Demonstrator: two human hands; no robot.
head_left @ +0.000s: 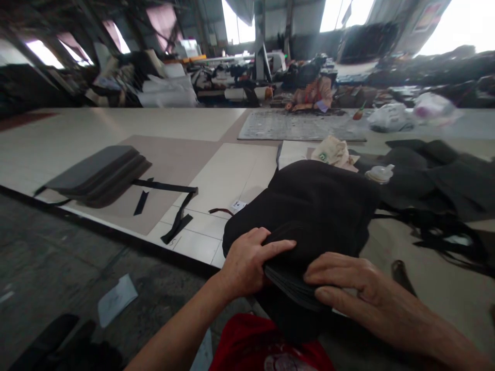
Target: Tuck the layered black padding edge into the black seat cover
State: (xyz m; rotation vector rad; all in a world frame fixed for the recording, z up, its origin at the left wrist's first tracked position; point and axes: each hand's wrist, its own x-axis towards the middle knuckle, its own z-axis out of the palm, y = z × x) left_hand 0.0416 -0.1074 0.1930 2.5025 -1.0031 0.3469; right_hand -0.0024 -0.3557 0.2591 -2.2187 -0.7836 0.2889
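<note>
A thick stack of black fabric pieces (309, 201) lies across the table's near edge, its front corner hanging over toward me. My left hand (251, 260) grips the stack's front edge, with the index finger stretched across the top and the thumb hidden. On the other side, my right hand (351, 288) holds the same edge between thumb and fingers. Between my hands the thin layers (294, 288) show, slightly fanned. Just left of the stack are a small white tag (238, 205) and a brown strip (221, 211).
Another dark layered stack (96, 172) lies left on the long table (247, 172), beside black strips (180, 216). Dark pieces (433, 175), black straps (436, 232) and a dark-handled tool (402, 278) are right. Across the table sits a person (315, 95). Paper (117, 300) lies on the floor.
</note>
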